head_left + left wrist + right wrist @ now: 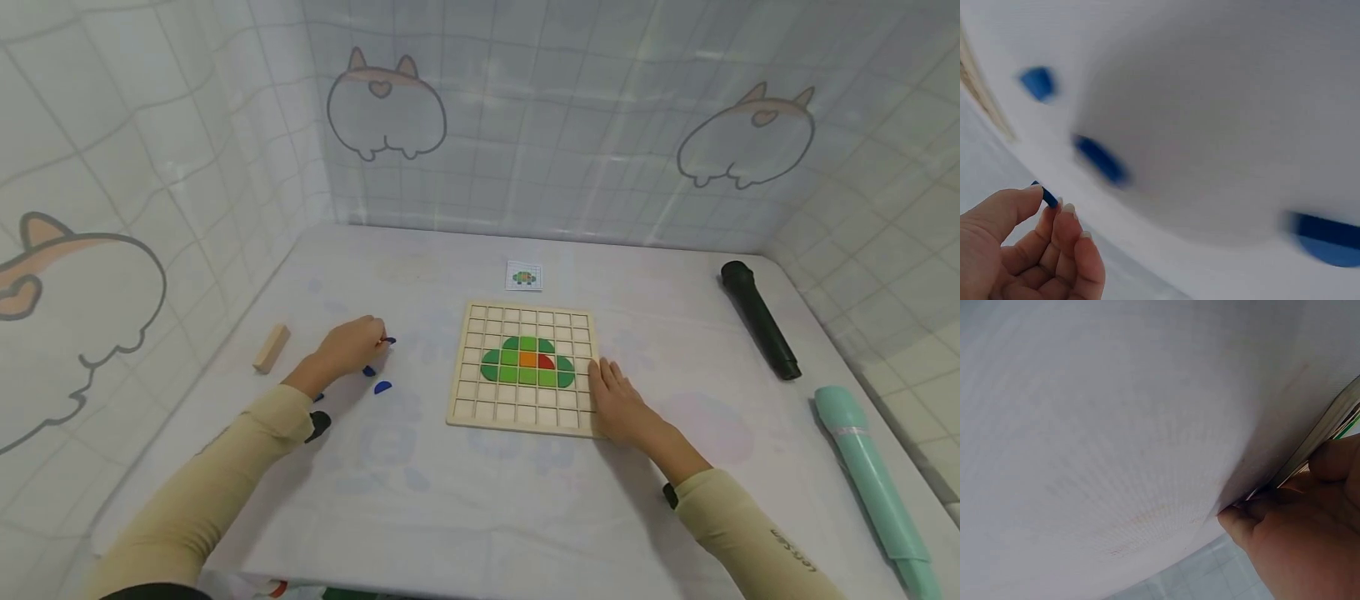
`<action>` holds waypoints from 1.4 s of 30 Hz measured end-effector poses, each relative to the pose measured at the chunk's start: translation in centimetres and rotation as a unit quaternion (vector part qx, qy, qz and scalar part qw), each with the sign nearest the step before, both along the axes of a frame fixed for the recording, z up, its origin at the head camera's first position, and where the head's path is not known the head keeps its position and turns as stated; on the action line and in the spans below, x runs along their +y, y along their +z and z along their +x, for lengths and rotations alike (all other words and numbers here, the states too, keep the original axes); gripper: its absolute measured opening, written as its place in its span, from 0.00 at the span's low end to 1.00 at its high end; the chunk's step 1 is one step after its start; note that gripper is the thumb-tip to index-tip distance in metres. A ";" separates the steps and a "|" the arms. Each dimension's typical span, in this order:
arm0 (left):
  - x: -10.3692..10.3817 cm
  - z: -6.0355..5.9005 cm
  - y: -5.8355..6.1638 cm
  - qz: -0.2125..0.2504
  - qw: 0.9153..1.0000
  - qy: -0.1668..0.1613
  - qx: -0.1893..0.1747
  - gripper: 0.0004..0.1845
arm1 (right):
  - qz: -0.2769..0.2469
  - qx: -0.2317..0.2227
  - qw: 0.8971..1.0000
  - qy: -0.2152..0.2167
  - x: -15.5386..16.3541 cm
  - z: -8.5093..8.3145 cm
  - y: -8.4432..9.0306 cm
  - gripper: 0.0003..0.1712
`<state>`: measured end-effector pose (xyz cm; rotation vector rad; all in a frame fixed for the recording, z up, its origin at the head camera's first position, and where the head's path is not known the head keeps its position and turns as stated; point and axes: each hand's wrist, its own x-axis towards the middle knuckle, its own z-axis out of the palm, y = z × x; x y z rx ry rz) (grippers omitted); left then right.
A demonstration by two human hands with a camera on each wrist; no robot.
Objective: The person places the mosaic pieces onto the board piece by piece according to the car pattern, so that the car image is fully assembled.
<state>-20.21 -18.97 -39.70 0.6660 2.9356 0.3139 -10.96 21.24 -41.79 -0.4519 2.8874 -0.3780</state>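
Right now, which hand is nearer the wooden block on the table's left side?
Left. The left hand pinches a blue piece a short way right of the wooden block; the right hand rests on the grid board, much farther off.

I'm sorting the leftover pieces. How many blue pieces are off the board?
3 visible: one pinched in the left hand as a blue piece, one blue wedge just below that hand, one blue half-round nearer the wooden board. Others may hide beneath the hand.
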 end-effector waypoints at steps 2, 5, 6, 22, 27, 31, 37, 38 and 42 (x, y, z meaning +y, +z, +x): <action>1.7 0.3 0.5 0.005 1.000 -0.021 0.023 0.07 | 0.001 0.002 1.000 0.001 0.0 0.0 0.0 0.29; 4.8 1.0 0.7 0.012 0.995 -0.078 0.063 0.07 | 0.002 0.006 1.000 0.003 0.0 0.1 0.0 0.29; 5.8 1.3 0.7 0.013 0.992 -0.099 0.072 0.06 | 0.001 0.005 1.000 0.003 0.0 0.1 0.0 0.29; 15.2 4.2 -1.0 -0.063 0.975 -0.205 0.057 0.10 | 0.014 -0.004 1.000 0.011 0.0 -0.3 -0.5 0.32; 15.4 4.1 -1.2 -0.072 0.972 -0.205 0.084 0.08 | 0.011 -0.003 1.000 0.006 0.0 -0.4 -0.3 0.31; 15.5 4.0 -1.1 -0.050 0.977 -0.191 0.077 0.06 | 0.009 -0.007 1.000 0.002 0.0 -0.4 -0.2 0.31; 15.5 3.9 -0.7 -0.022 0.984 -0.174 0.040 0.07 | 0.012 -0.013 1.000 0.001 0.1 -0.3 -0.4 0.32; 15.4 3.8 -0.6 -0.015 0.985 -0.171 0.032 0.08 | 0.013 -0.011 1.000 0.003 0.1 -0.3 -0.4 0.32; 14.1 3.3 -0.2 0.016 0.987 -0.162 0.011 0.10 | 0.011 -0.005 1.000 0.003 0.0 -0.2 -0.3 0.31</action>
